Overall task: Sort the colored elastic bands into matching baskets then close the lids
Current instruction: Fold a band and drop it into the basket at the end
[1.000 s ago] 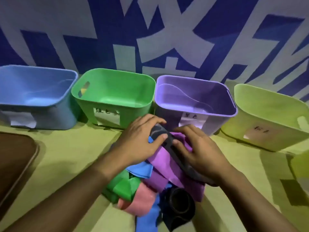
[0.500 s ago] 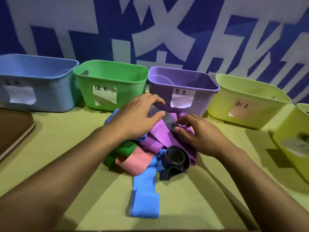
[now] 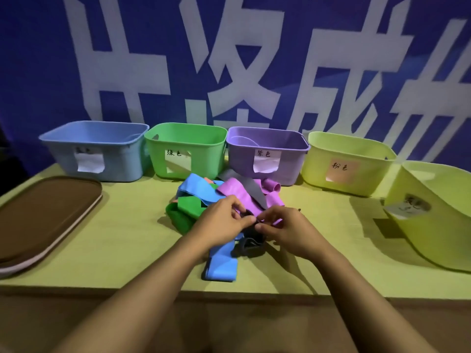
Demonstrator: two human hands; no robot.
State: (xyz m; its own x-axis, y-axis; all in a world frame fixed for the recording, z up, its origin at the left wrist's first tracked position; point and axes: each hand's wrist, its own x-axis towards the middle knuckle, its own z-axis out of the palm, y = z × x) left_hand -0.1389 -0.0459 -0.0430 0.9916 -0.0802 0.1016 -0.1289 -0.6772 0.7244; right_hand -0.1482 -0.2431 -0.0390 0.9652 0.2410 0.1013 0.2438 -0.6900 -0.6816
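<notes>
A heap of elastic bands lies mid-table: blue band (image 3: 201, 188), green band (image 3: 188, 205), purple band (image 3: 233, 191), a dark grey band (image 3: 251, 187) running across the heap, and a long blue band (image 3: 220, 263) toward the front edge. My left hand (image 3: 221, 222) and my right hand (image 3: 283, 225) meet over the heap's near side, fingertips of both pinching the dark grey band. Behind stand open baskets: blue basket (image 3: 112, 159), green basket (image 3: 204, 159), purple basket (image 3: 242, 164), a yellow-green basket (image 3: 369, 171) and another yellow-green basket (image 3: 438, 225), tilted, far right.
Brown lids (image 3: 43, 217) are stacked flat at the left of the yellow-green table (image 3: 127, 250). A blue wall banner with large white characters stands right behind the baskets. The table's front edge runs below my forearms.
The camera pulled back and up, showing more table. Both hands drew back toward me from the heap's far side to its near side, now pinching the dark grey band together.
</notes>
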